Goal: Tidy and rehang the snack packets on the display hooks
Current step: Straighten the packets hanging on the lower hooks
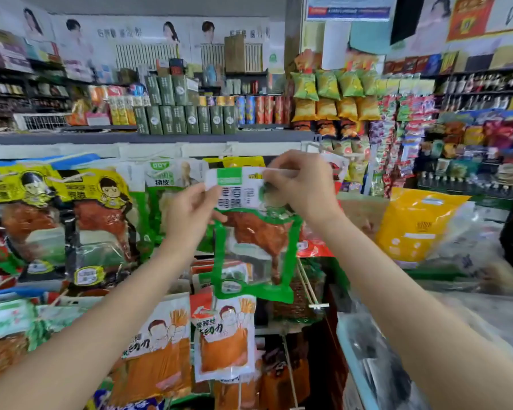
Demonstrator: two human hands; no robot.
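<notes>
While the left hand (pixel 190 211) pinches the top left corner of the green packet (pixel 253 232), the right hand (pixel 296 184) pinches its top edge, up by the hook (pixel 323 149). It looks light and bendy, so holding the stiff top strip seems best.

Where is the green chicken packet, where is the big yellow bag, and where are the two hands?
green chicken packet (pixel 256 232), head view: its clear window.
big yellow bag (pixel 412 226), head view: its front.
left hand (pixel 190 211), head view: its back.
right hand (pixel 302 182), head view: its back.
</notes>
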